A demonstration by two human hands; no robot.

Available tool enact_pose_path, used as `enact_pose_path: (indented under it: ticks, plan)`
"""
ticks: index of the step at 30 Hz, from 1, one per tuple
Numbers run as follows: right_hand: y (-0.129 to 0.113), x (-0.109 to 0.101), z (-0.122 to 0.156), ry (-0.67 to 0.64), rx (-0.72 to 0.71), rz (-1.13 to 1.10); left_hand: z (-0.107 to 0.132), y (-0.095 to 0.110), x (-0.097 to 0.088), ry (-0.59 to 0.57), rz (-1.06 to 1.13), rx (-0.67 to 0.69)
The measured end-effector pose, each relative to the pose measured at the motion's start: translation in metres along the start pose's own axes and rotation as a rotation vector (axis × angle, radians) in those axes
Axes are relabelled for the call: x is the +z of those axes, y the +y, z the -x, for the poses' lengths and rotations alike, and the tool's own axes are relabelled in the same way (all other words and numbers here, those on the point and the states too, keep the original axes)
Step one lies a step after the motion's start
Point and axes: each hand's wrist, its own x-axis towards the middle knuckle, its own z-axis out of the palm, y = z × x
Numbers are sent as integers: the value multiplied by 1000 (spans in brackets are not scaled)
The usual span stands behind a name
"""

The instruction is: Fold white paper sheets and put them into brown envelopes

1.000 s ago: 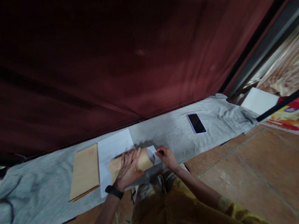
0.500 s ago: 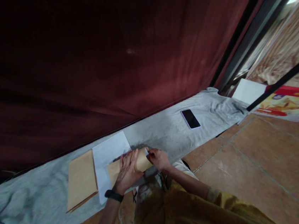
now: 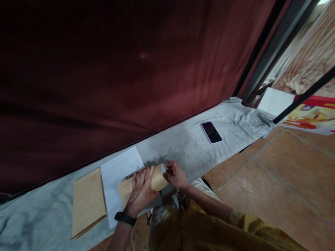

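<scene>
A brown paper envelope (image 3: 158, 178) lies partly over white paper, its right end bowed into an opening. My left hand (image 3: 141, 188) lies across it, fingers over the far side and thumb at the near edge, pressing it into a curve. At the opening, the bent fingers of my right hand (image 3: 175, 175) are drawn together. A bit of folded white paper (image 3: 163, 168) shows inside, against those fingertips; the fingertips themselves are partly hidden. White sheets (image 3: 120, 164) lie under the envelope's left part. Farther left sits a stack of brown envelopes (image 3: 87, 200).
A phone (image 3: 211, 132) lies face up to the right on the grey cloth (image 3: 183, 139) covering the narrow bench. A dark red curtain (image 3: 151, 83) hangs along the far edge. A black bar (image 3: 310, 90) and a printed box (image 3: 322, 113) stand at right, above floor tiles (image 3: 266, 183).
The whole view has shifted slightly. Both hands keep nearly the same places on the envelope; my right fingers have moved a little at its opening.
</scene>
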Motion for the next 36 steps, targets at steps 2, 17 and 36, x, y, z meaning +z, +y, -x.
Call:
enact_pose_path:
  ticks: [2, 17, 36]
  plan:
    - [3, 1, -2, -103, 62, -63, -1, 1, -2, 6, 2, 5]
    - [-1, -1, -4, -175, 188, -146, -5, 7, -8, -7, -4, 15]
    - [-15, -3, -16, 68, 267, -563, -12, 21, -26, 240, 143, -96]
